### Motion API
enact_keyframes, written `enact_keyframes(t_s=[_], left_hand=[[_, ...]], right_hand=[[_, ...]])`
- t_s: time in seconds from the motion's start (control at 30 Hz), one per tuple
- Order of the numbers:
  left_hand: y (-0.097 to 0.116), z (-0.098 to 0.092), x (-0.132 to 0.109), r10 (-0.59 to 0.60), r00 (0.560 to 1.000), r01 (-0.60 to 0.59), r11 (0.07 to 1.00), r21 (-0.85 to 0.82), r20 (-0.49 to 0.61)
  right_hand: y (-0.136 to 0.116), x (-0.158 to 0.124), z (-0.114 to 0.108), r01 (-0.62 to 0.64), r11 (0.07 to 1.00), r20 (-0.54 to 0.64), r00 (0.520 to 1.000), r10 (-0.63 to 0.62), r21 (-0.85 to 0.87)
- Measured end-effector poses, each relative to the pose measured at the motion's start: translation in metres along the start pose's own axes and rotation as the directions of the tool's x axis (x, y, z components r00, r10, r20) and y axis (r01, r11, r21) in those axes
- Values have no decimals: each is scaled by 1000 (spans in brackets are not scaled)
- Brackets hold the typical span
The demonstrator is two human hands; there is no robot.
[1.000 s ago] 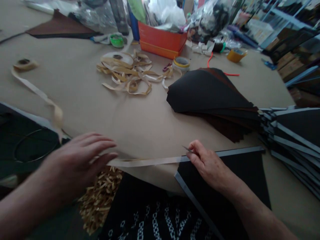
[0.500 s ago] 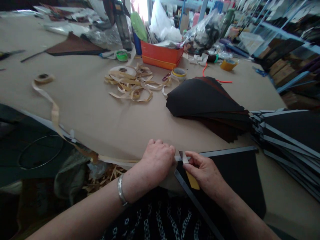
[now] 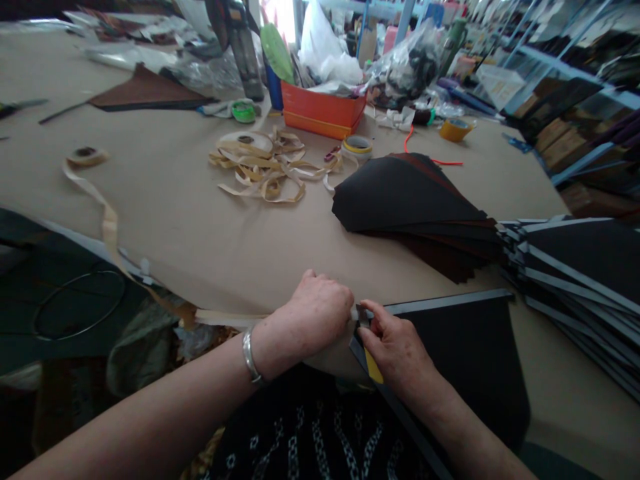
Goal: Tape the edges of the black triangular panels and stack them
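Observation:
My left hand is closed at the near table edge, fingers curled down round the end of a beige tape strip. The strip runs under my wrist back to a small tape roll on the left. My right hand pinches a yellow-handled knife, its blade against the tape close to my left fist. Below my right hand lies a black sheet with grey tape bands along its far and left edges. The left fingertips are hidden behind the fist.
Black and brown cut sheets lie stacked beyond my hands. A pile of taped black sheets stands at the right. Tangled tape, a yellow tape roll and an orange box sit farther back. Scraps fill a space below the left table edge.
My right hand has moved slightly left, bringing the knife blade up to the tape beside my left fist. The left hand has shifted a little right, still closed.

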State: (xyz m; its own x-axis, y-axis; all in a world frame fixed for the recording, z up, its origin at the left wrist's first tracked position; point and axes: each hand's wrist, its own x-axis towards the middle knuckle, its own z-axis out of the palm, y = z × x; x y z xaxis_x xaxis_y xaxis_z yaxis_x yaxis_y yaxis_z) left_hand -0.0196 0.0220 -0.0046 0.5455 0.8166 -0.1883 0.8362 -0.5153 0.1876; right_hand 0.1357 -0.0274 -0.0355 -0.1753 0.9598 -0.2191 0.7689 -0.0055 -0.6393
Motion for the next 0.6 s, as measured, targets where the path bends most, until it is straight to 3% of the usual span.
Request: enact_keyframes(t_s=[0.17,0.3,0.43,0.53,0.6], left_hand=[[9,-5,-9,122,992,-115,982,-151,38],[-1,-8,-12,9,1000,-16,968,-249,-26],[-25,-4,-11,-17,995,-12,953,-302,-95],[-39,7,-9,-26,970,-99,864,-493,-241],[-46,17,-7,-63,948,-141,796,-588,-312]], right_hand=[[-5,0,4,49,996,22,999,-47,-75],[5,-4,-9,45,990,14,999,-47,133],[49,-29,-52,-135,841,-6,987,162,523],[98,-63,-84,-175,728,-101,943,318,663],[127,-89,-97,-169,706,-191,896,401,687]])
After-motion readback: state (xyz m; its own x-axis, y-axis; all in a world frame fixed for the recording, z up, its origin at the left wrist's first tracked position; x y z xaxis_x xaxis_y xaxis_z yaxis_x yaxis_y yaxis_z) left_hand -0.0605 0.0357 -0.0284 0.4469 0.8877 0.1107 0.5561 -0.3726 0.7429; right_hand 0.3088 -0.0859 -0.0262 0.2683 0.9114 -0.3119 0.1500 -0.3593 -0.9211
